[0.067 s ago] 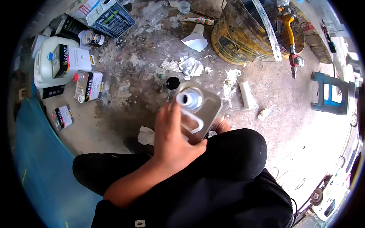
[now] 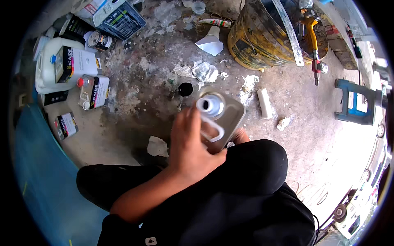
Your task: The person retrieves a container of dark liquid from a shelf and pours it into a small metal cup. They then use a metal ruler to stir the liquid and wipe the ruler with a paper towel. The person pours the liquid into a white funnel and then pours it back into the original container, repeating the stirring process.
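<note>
The left hand (image 2: 191, 145) clasps the top of a rectangular metal can (image 2: 221, 117) above the knee, its open round spout facing up; right-hand fingertips (image 2: 239, 135) peek beneath, grip unclear; a black cap (image 2: 185, 89) lies on the floor beyond.

A workshop: stained concrete floor (image 2: 135, 94), dirty drum (image 2: 262, 45), solvent cans (image 2: 92, 91)

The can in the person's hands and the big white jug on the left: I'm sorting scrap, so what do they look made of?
The can looks like bare metal, with a dull silver sheen on top. The white jug looks like plastic: matte and slightly translucent.
</note>
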Motion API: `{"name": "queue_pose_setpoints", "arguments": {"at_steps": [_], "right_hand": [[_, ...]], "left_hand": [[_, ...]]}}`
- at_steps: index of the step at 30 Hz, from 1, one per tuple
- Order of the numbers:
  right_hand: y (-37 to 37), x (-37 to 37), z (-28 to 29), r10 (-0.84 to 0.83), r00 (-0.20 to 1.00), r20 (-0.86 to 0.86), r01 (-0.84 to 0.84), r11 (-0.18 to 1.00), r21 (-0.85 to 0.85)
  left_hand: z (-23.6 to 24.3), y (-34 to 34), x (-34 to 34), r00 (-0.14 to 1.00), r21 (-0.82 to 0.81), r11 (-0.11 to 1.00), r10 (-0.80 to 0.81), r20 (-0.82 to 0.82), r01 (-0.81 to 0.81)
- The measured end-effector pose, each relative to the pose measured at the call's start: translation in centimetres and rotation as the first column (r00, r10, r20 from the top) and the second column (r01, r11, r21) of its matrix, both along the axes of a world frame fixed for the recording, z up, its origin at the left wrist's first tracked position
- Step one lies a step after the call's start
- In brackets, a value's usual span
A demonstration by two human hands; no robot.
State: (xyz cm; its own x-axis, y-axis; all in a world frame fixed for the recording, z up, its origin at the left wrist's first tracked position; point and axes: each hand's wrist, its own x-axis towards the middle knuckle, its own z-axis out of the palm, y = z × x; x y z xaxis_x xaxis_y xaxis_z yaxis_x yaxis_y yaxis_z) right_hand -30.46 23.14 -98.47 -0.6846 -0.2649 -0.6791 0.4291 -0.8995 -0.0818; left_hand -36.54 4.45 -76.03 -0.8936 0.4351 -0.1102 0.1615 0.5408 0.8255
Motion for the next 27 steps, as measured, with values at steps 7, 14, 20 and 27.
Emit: {"name": "queue_pose_setpoints", "arguments": {"at_steps": [7, 14, 20, 27], "right_hand": [[3.1, 0.7, 0.8, -0.02, 1.0, -0.02, 0.022, 0.994, 0.105], [4.1, 1.3, 1.5, -0.005, 1.0, -0.019, 0.008, 0.985, 0.172], [4.4, 1.3, 2.2, 0.008, 1.0, -0.017, -0.004, 0.978, 0.207], [4.7, 1.1, 2.6, 0.015, 1.0, -0.022, -0.009, 0.97, 0.242]], "left_hand": [[-6.8, 2.4, -1.1, 0.998, 0.173, 0.983, -0.06, -0.036, 0.065], [-12.4, 2.1, -1.5, 0.952, 0.35, 0.927, 0.022, 0.306, -0.133], [-18.1, 1.0, -1.4, 0.994, 0.317, 0.942, 0.103, 0.046, -0.112], [-20.1, 0.2, -2.2, 0.983, 0.424, 0.894, 0.081, 0.166, -0.145]]}}
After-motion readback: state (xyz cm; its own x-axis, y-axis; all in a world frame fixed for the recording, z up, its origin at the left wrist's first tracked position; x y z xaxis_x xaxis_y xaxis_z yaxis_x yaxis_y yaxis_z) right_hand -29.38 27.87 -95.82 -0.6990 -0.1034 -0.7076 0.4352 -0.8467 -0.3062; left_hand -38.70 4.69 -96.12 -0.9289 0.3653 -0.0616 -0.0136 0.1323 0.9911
